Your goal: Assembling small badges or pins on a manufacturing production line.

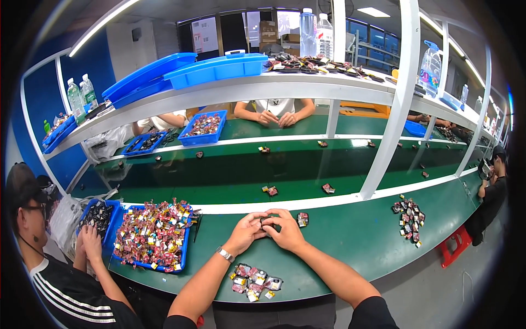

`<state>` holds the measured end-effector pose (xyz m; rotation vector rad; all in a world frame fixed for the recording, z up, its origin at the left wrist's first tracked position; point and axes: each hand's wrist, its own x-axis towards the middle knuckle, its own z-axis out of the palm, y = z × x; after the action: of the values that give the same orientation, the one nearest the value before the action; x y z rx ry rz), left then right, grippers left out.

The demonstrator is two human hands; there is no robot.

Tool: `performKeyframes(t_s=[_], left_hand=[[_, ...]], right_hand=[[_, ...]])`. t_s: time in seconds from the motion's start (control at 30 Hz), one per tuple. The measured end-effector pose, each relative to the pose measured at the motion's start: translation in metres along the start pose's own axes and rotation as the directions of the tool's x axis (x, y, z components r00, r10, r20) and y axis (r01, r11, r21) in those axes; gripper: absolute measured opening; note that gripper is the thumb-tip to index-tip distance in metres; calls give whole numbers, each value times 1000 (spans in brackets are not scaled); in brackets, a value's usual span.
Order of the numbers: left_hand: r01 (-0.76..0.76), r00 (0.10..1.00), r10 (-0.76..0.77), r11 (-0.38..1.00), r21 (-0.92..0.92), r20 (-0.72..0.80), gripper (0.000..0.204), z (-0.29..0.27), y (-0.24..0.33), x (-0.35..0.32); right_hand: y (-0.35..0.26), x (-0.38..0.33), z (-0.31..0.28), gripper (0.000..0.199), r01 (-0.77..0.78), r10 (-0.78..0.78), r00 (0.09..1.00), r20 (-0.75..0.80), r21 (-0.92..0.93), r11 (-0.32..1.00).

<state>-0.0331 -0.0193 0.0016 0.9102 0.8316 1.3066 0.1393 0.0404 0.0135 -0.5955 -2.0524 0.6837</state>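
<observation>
Above the green tabletop my left hand [249, 233] and my right hand [286, 233] meet fingertip to fingertip. Both are closed on a small black part [265, 221], mostly hidden by the fingers. Just right of my right hand lies one small dark assembly with reddish and pale pieces [302, 220]. Between my forearms, close to the table's front edge, sits a loose group of similar small black-cased assemblies [255, 282] with red, white and yellow pieces. A watch [224, 254] is on my left wrist.
Left of me, a blue tray [185, 253] is heaped with small reddish parts. A co-worker [60, 274] reaches toward another blue tray [113, 215] of black parts. More assemblies [408, 219] lie right. A belt [230, 176] runs behind a white post [392, 120] and shelf [307, 83].
</observation>
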Motion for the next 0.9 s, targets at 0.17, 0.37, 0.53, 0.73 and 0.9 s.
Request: performKeyframes(t_s=[0.17, 0.37, 0.53, 0.73, 0.9], left_hand=[[-14, 1000, 14, 1000, -15, 3, 28, -2, -2, 0], [-31, 999, 32, 999, -45, 19, 29, 4, 3, -2], [-10, 1000, 12, 996, -83, 23, 28, 1, 1, 0], [-65, 997, 68, 992, -109, 27, 25, 1, -1, -1], [-110, 994, 112, 984, -139, 5, 25, 5, -4, 2]], right_hand=[[7, 0, 1, 14, 17, -18, 1000, 18, 32, 999], [3, 2, -2, 16, 9, -10, 999, 32, 44, 999], [-1, 1, 0, 16, 18, -17, 1000, -23, 36, 999], [-8, 3, 1, 16, 33, -32, 999, -35, 28, 999], [-3, 3, 3, 15, 12, -11, 997, -75, 12, 1000]])
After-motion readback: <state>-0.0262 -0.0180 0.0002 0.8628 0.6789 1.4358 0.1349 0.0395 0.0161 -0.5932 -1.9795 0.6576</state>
